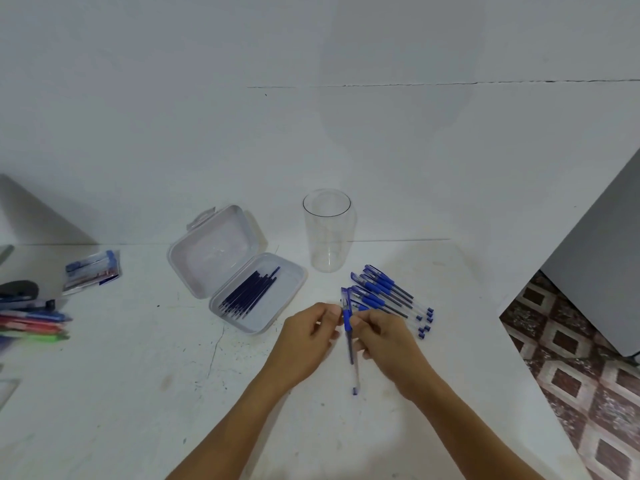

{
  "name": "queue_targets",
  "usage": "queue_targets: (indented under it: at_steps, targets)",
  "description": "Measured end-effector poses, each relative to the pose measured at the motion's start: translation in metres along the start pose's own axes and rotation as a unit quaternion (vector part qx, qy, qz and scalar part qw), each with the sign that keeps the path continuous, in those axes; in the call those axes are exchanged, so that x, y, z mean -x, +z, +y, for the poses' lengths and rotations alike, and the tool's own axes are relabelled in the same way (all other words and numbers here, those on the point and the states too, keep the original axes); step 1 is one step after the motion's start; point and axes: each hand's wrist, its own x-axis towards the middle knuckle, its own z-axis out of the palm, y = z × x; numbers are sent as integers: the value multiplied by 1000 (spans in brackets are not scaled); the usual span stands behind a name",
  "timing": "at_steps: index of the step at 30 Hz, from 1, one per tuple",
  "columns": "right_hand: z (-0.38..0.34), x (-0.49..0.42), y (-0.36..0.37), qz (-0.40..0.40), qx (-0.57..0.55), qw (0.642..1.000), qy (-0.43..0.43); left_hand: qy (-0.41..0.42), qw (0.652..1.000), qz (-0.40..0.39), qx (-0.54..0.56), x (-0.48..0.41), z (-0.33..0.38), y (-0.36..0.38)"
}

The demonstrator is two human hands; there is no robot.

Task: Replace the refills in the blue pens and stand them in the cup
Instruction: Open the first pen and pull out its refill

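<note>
Blue pen (350,349), slim clear plastic with a blue grip, is pinched by left hand (304,337) and right hand (386,341).

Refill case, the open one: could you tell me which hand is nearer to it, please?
Left. The left hand is just right of the refill case; the right hand is farther right, beyond the blue pen both hands pinch.

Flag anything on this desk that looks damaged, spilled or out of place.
The white table has a thin dark crack running toward the person from the open refill box, with dark specks around it. Nothing is spilled; the cup stands upright.
</note>
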Motion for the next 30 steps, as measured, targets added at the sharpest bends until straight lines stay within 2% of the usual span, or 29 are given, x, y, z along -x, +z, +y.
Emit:
queue_targets:
  at_steps: [3,6,9,12,15,19,25,30]
  targets:
    - [1,6,6,-29,-104,994,17,17,1000,-4,-15,1,0,-2]
    - [1,9,7,-57,-145,987,30,26,999,-16,-43,3,-1,-5]
    - [2,10,1,-77,-146,985,58,46,993,-44,-96,5,-4,-8]
    - [4,7,-7,-74,-149,983,74,78,976,-59,-193,5,-10,-9]
    - [6,5,-13,-77,-132,987,57,102,961,-79,-247,7,-14,-8]
    - [7,3,-17,-119,-76,990,21,112,941,-93,-306,12,-20,-6]
    - [6,0,-21,-151,-43,988,1,122,932,-123,-319,15,-17,-9]
    - [8,-2,-19,-148,-44,988,-24,133,909,-92,-385,12,-19,-9]
